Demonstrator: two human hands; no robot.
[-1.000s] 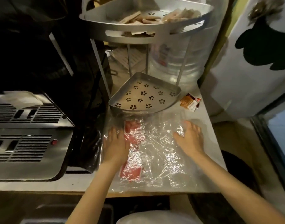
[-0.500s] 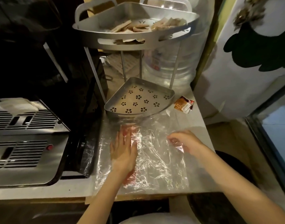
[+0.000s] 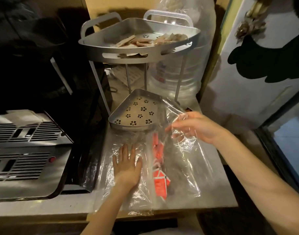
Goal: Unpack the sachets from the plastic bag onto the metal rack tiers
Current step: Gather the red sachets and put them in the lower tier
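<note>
Step in hand: opening the plastic bag (image 3: 179, 167). Your left hand (image 3: 127, 167) presses it flat, fingers straight; your right hand (image 3: 194, 128) pinches its lifted edge. Red sachets (image 3: 159, 177) lie inside. Next, reach in and transfer them to the bare lower tier (image 3: 136, 112).

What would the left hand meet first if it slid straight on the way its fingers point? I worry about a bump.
Probably the front rim of the lower tier; the left hand lies flat on the bag, pointing there.
</note>
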